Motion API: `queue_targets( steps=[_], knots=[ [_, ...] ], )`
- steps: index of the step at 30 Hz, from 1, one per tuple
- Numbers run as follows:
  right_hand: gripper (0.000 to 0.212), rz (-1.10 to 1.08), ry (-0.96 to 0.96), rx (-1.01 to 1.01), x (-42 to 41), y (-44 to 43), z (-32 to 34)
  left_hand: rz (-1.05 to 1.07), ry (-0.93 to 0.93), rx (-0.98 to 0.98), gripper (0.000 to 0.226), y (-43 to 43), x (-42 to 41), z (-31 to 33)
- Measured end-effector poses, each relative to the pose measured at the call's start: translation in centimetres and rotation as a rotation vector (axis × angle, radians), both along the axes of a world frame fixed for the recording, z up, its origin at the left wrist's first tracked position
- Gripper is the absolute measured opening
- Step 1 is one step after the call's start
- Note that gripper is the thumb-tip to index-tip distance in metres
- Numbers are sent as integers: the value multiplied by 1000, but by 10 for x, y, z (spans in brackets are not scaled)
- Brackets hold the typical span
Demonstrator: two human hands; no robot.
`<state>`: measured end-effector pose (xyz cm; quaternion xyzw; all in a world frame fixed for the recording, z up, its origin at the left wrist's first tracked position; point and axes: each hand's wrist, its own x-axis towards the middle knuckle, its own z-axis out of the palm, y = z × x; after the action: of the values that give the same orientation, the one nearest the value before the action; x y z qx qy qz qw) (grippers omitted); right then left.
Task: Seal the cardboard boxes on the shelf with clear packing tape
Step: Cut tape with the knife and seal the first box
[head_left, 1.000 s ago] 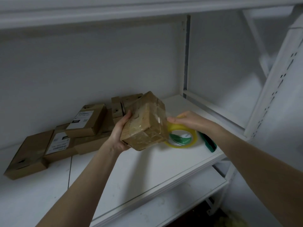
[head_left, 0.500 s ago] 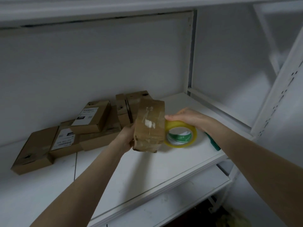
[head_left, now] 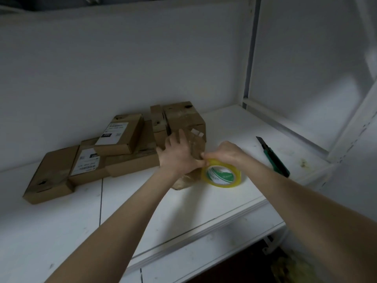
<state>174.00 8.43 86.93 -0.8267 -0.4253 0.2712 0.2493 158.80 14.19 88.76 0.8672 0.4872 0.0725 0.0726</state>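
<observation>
A small brown cardboard box (head_left: 197, 144), shiny with clear tape, stands on the white shelf (head_left: 204, 207) in front of another box. My left hand (head_left: 178, 155) lies on its near face with fingers spread and straight, pressing it. Just to the right, my right hand (head_left: 225, 153) grips the top of a yellowish roll of clear packing tape (head_left: 221, 175) with a green and white core. The roll stands on edge against the box's right side. The hands touch at the box's corner. Any tape strip between roll and box is hidden.
Several flat cardboard boxes (head_left: 120, 136) with white labels are stacked at the back left against the wall. A taller box (head_left: 182, 114) stands behind the taped one. A green utility knife (head_left: 274, 159) lies to the right. A lower shelf shows beneath.
The box, held tilted in the air before, has come down onto the shelf. My left hand moved from gripping its back to lying flat on it. The tape roll came down alongside it.
</observation>
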Motion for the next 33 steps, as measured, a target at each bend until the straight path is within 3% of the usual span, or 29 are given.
queue_targets(
  steps=[4, 7, 10, 14, 17, 20, 24, 27, 31, 33],
  knots=[
    [53, 21, -46, -19, -6, 10, -2, -24, 367, -4, 130, 2, 7, 5],
    [59, 43, -13, -15, -6, 14, -4, -1, 463, 36, 127, -4, 14, -2],
    [54, 88, 130, 17, 5, 6, 4, -6, 252, -102, 122, 6, 11, 3],
    [66, 123, 404, 177, 27, -14, 43, -52, -409, -653, 132, 30, -12, 11],
    [45, 232, 446, 246, 35, -20, 61, -22, -706, -816, 125, 23, -17, -2],
    [21, 230, 402, 300, 29, -18, 58, -31, -734, -870, 105, 23, -17, -9],
    [29, 174, 354, 367, 17, -10, 54, 5, -507, -944, 98, 23, -18, 0],
    [33, 166, 283, 380, 13, -9, 59, 121, -640, -990, 100, 26, -20, -8],
    [40, 205, 68, 204, 29, -21, 61, 160, -775, -1059, 65, 31, -24, -17],
    [43, 217, 73, 143, 36, -27, 57, 160, -782, -1057, 64, 32, -22, -17]
  ],
)
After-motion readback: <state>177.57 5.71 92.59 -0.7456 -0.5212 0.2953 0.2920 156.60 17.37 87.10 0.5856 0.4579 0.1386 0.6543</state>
